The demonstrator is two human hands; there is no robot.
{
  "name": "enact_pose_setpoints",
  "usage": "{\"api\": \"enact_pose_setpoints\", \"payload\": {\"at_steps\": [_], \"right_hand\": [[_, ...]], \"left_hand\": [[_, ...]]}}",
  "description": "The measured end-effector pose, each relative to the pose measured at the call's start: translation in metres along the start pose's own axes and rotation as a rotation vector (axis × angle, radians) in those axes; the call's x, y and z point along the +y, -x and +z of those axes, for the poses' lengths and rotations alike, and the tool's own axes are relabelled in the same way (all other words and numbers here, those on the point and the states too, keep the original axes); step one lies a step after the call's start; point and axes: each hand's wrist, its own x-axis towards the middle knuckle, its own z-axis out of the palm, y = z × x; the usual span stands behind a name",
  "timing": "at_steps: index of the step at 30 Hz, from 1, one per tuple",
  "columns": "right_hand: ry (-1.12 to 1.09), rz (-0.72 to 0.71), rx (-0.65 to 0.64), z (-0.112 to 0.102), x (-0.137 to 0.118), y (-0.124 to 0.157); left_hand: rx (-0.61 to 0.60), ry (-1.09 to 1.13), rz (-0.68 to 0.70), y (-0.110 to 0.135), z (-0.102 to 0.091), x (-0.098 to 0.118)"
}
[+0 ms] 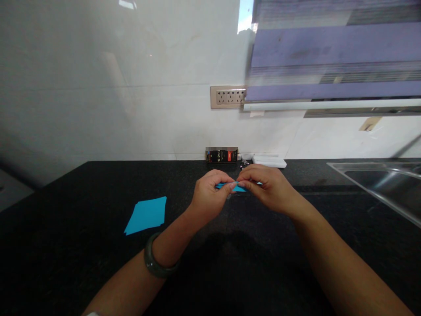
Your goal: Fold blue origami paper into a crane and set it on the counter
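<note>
A small folded piece of blue paper [240, 189] is pinched between both hands above the dark countertop. My left hand [210, 193] grips its left part with thumb and fingers. On the other side, my right hand [268, 186] pinches it, thumb close to the left thumb. Much of the paper is hidden behind the fingers, so its full folded shape does not show. To the left of my left hand lies a stack of blue paper sheets [147, 215], its corners slightly uneven. A dark bangle circles my left wrist.
A phone [222, 155] showing a timer leans against the tiled wall, beside a white object [269, 161] with a cable. A metal sink [388, 184] is set in the black countertop [82, 193] at right. Above are a socket panel [230, 97] and a purple striped blind [329, 52].
</note>
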Motion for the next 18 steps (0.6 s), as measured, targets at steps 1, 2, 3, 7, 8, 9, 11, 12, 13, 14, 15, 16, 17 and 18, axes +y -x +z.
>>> {"api": "enact_pose_setpoints", "payload": {"at_steps": [1, 2, 3, 7, 8, 9, 11, 12, 13, 14, 15, 16, 17, 18], "right_hand": [[0.003, -0.005, 0.001, 0.0001, 0.0, -0.0001], [0.006, -0.008, 0.002, 0.0001, -0.0001, -0.0002], [0.009, -0.011, -0.001, 0.0001, -0.0003, -0.0003], [0.029, -0.014, -0.011, 0.0001, -0.0024, -0.0004], [0.032, -0.012, -0.015, 0.0002, -0.003, -0.0004], [0.031, -0.006, -0.019, 0.0003, -0.0036, -0.0003], [0.016, 0.015, -0.017, 0.0007, -0.0043, -0.0001], [0.004, 0.031, -0.01, 0.001, -0.0041, 0.0], [-0.012, 0.051, -0.002, 0.0013, -0.0037, 0.0001], [-0.03, 0.073, 0.01, 0.0016, -0.003, 0.0002], [-0.049, 0.096, 0.024, 0.002, -0.0021, 0.0004], [-0.07, 0.119, 0.038, 0.0024, -0.0011, 0.0006], [-0.092, 0.141, 0.052, 0.0029, -0.0001, 0.0008], [-0.117, 0.163, 0.066, 0.0033, 0.0007, 0.001]], "left_hand": [[0.0, -0.001, 0.002, -0.0001, 0.0, -0.0001], [0.001, 0.0, 0.005, -0.0001, 0.0001, -0.0002], [0.003, 0.002, 0.008, 0.0, 0.0, -0.0003], [-0.004, 0.015, 0.007, 0.0001, -0.0008, -0.0009], [-0.011, 0.018, 0.0, -0.0001, -0.0011, -0.001], [-0.022, 0.027, -0.015, -0.0004, -0.0014, -0.0009], [-0.054, 0.098, -0.098, -0.0015, -0.0015, -0.0005], [-0.073, 0.176, -0.171, -0.0021, -0.0014, -0.0002], [-0.087, 0.281, -0.257, -0.0028, -0.0011, 0.0003], [-0.093, 0.399, -0.343, -0.0034, -0.0009, 0.0009], [-0.094, 0.513, -0.416, -0.0039, -0.0006, 0.0015], [-0.092, 0.608, -0.465, -0.0043, -0.0004, 0.002], [-0.092, 0.676, -0.488, -0.0044, -0.0004, 0.0023], [-0.094, 0.717, -0.489, -0.0044, -0.0004, 0.0025]]}}
